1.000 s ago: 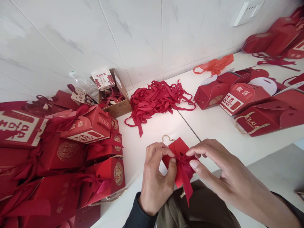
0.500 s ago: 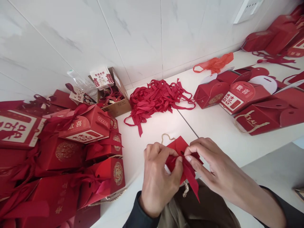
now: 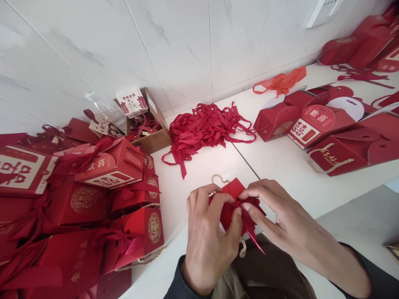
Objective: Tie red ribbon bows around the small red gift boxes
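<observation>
Both of my hands work on a small red gift box (image 3: 234, 189) with a gold rope handle, held at the near edge of the white counter (image 3: 199, 170). My left hand (image 3: 209, 236) pinches a red ribbon (image 3: 247, 222) at the top of the box between thumb and fingers. My right hand (image 3: 274, 216) pinches the same ribbon from the right side. The fingertips of the two hands nearly touch at the knot. A loose ribbon tail hangs down below the box toward my lap.
A heap of loose red ribbons (image 3: 204, 128) lies at the back by the tiled wall. Tied red boxes (image 3: 106, 166) are stacked on the left. Open red boxes (image 3: 311, 126) stand on the right. A small cardboard carton (image 3: 149, 133) holds cards and ribbons.
My hands have drawn closer together over the box top, and the ribbon has gathered tighter at the knot. The hanging tail has shifted right and become shorter.
</observation>
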`<state>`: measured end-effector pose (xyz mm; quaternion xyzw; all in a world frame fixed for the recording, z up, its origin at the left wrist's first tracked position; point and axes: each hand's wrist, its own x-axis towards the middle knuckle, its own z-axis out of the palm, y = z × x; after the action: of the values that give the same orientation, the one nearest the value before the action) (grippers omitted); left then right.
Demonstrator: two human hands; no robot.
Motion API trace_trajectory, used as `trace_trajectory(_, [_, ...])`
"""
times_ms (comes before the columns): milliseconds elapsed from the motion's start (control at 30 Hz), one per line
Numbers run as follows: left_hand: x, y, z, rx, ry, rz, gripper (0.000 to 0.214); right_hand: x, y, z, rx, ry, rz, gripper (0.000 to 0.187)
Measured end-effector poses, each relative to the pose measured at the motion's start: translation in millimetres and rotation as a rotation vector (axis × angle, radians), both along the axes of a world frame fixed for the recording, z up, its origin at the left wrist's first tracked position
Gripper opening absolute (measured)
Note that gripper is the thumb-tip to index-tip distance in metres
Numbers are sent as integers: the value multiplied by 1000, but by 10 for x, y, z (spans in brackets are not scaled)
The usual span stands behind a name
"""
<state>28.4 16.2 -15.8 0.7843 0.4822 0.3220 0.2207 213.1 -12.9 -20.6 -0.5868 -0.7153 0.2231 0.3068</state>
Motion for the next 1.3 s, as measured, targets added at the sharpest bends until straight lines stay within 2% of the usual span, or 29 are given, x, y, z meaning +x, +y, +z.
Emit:
trace_trajectory(133, [21, 9, -41, -50, -44, 22, 12, 4, -43, 34, 11, 35, -23, 9])
trace_trajectory(300, [-18, 32, -44, -151, -141, 12, 16, -33, -104, 71, 6, 29, 46, 10])
trace_trajectory(433, [-57, 36, -29, -149, -168, -22, 21, -82, -73, 15, 37, 0, -16, 9])
trace_trajectory(567, [-82, 34, -49, -115, -144, -50, 26, -90, -34, -10, 62, -11, 0, 7])
trace_trajectory(800, [-85, 33, -72, -82, -136, -29, 23, -49, -94, 55, -88, 88, -99, 17])
trace_trajectory(967, [-92, 53, -68, -108, -150, -44, 15, -42, -107, 74, -127, 104, -137, 23])
trace_trajectory(1067, [-95, 61, -63, -126, -153, -51, 13, -28, -70, 62, -72, 66, -144, 21])
trace_trajectory(1300, [-89, 51, -82, -131, -139, -55, 12, -4, 16, 32, 66, -8, -36, 10])
